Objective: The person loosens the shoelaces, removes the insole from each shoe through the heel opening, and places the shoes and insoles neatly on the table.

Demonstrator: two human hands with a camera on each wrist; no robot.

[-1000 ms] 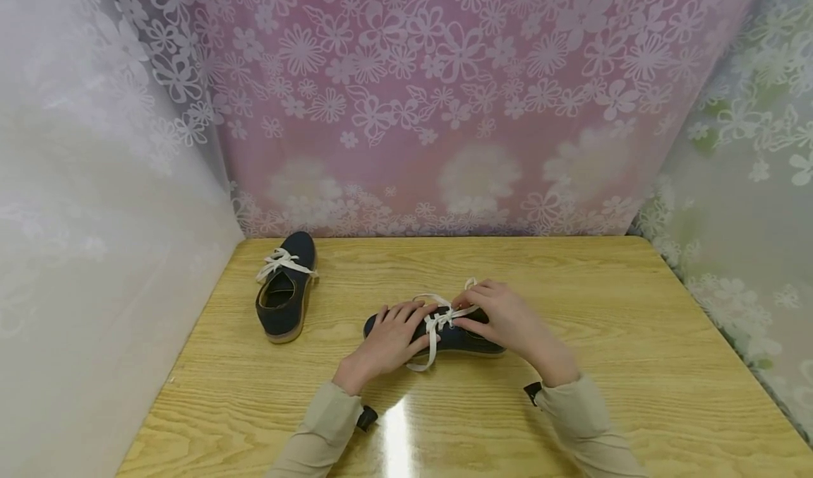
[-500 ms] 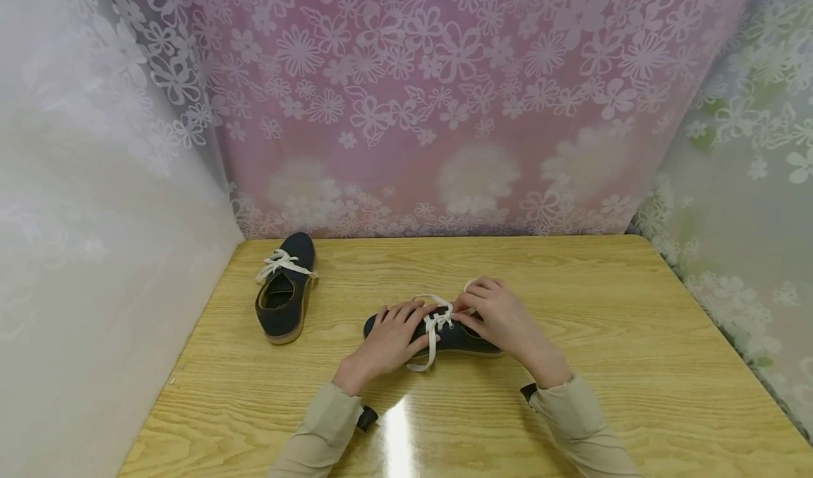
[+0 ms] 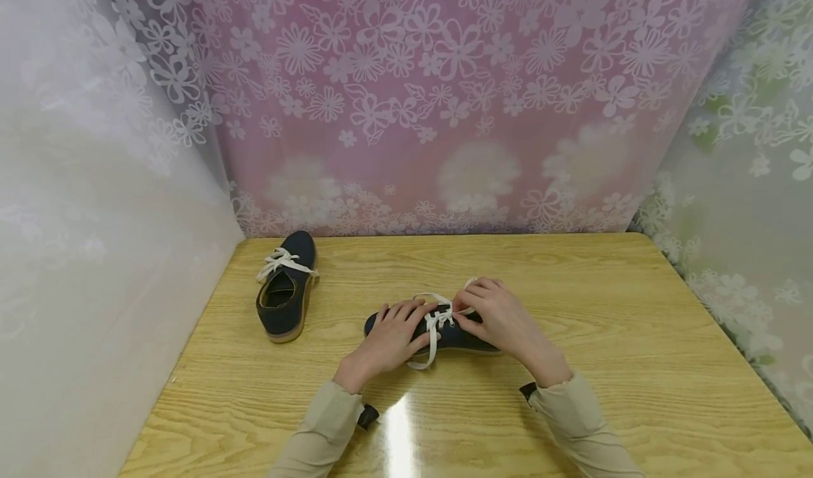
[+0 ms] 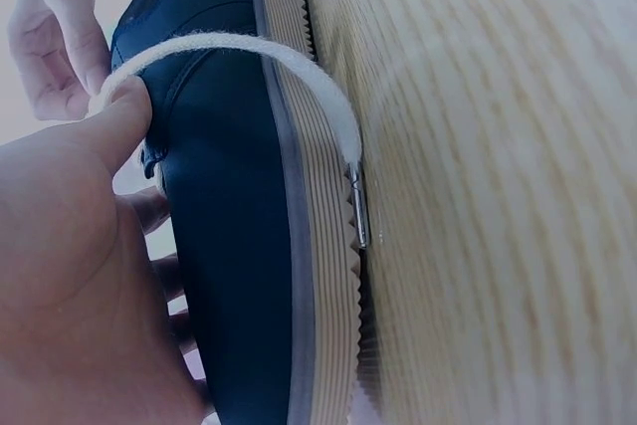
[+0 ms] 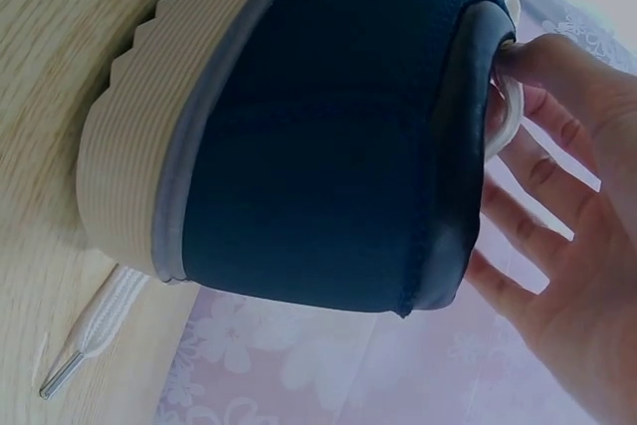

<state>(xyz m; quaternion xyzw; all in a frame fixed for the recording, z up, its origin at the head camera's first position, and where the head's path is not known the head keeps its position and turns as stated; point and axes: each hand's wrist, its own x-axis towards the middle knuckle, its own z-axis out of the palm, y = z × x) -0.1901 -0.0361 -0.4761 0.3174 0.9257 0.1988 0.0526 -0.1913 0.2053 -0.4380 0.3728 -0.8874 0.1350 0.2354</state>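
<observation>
A navy canvas sneaker (image 3: pixel 462 339) with a tan ridged sole lies lengthwise on the table, toe to the left. My left hand (image 3: pixel 386 338) holds it over the toe and laces, thumb on the near side and fingers across to the far side. Thumb and fingertips of my right hand (image 3: pixel 504 319) pinch a white shoelace (image 5: pixel 511 124) over the shoe's opening. Another part of the lace (image 4: pixel 259 44) arches past the left thumb, its metal tip hanging beside the sole. Behind the heel, in the right wrist view, a lace end (image 5: pixel 107 318) hangs down to the table.
A matching navy sneaker (image 3: pixel 282 315), its white laces tied, stands at the table's back left, toe pointing away. Floral curtains (image 3: pixel 413 111) enclose the wooden table (image 3: pixel 635 365) at the back and both sides.
My right hand has shifted slightly left and forward, its fingertips drawing closer to the lace knot. The left hand stays in place, and the other sneaker has not moved.
</observation>
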